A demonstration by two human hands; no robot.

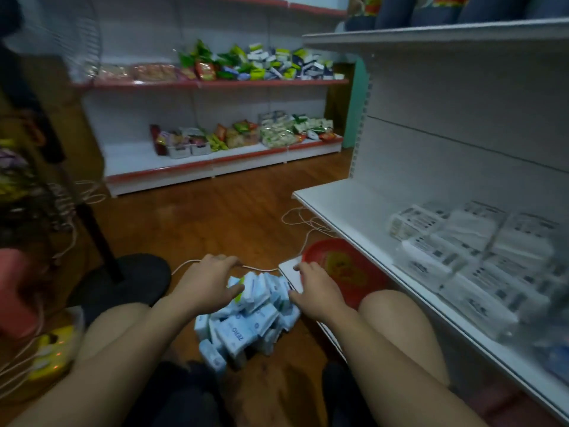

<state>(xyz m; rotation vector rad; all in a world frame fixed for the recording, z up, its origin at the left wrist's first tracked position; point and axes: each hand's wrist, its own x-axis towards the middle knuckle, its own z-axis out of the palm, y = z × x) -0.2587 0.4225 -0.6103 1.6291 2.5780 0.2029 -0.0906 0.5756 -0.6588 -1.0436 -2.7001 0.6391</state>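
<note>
A heap of small light-blue and white tissue packs [246,322] lies on the wooden floor between my knees. My left hand [209,282] lies on the heap's left top, thumb against a pack with a green patch, fingers spread over the far side. My right hand [317,288] rests at the heap's right top edge, fingers reaching onto a flat white object [291,271] beside the packs. Neither hand plainly grips a pack; the fingertips are partly hidden.
A red tray [341,269] sits on the floor under the white shelf [354,211] to the right, which carries wrapped white tissue packs [462,257]. White cables [304,223] trail over the floor. A fan's black base [123,278] and a yellow power strip [55,349] are left. Snack shelves [221,149] line the back wall.
</note>
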